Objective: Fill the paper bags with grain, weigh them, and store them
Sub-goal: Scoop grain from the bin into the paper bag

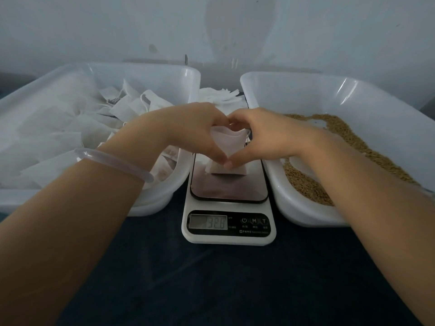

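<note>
fingers [217, 117] of left hand [195, 130]: curled over the top of the small white paper bag [227, 147], thumb running down its left edge. fingers [237, 115] of right hand [266, 135]: curled the same way from the other side, thumb down the right edge. thumb tips touch at the bag's lower front; forefinger tips meet above its neck. both hands grip the bag between them.

small white paper bag: upright, gathered at the neck, base resting on the dark platform of the scale.

white digital kitchen scale [227, 238]: stands on the dark blue cloth [211, 283], between the two tubs. grey lcd display [208, 221] lit; digits too blurred to read with certainty.

left translucent white plastic tub [153, 76]: just beside the scale, under the left forearm. holds a loose heap of white paper bags [70, 130], some with strings showing.

right translucent white plastic tub [306, 90]: just beside the scale, under the right forearm. holds golden-brown grain [353, 142], banked along the near and right sides, bare floor showing at the far left.

stack of flat white paper bags [221, 96]: lies behind the scale, between the tubs' far corners.

clear pale plastic bangle [113, 161]: on the left wrist.

pale grey wall [211, 31]: behind the tubs.
</note>
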A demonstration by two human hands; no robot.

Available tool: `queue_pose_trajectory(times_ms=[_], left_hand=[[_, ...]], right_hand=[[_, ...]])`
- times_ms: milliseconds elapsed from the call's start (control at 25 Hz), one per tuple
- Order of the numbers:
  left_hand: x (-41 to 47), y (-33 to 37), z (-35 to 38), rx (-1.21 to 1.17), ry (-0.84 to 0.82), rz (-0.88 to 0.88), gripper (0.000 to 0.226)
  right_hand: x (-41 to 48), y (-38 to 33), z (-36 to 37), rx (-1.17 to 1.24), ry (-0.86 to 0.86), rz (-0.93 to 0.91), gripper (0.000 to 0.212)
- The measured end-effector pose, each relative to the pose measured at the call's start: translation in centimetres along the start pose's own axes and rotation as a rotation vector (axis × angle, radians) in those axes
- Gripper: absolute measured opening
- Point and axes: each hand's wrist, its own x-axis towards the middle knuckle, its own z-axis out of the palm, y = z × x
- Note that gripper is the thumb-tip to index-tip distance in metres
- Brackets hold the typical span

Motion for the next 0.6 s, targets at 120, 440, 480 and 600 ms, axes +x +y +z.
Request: queue_pose_trajectory(times_ms=[120,440,480,600], left_hand=[[-0.03,0.07,-0.05,-0.006,-0.006,-0.013,0.043],[-0.02,0.07,0.04,-0.019,0.007,-0.023,0.039],[-0.01,0.07,0.07,-0.021,0.006,-0.022,0.039],[0.01,0.02,0.10,-0.020,0.010,-0.016,0.036]], right_hand=[[0.11,0.26,-0.06,0.056,0.008,0.003,0.088],[0.17,0.55,0.11,0.080,0.026,-0.003,0.086],[0.16,0.58,0.10,0.084,0.025,-0.001,0.085],[0.16,0.65,0.08,0.088,0.023,-0.008,0.084]])
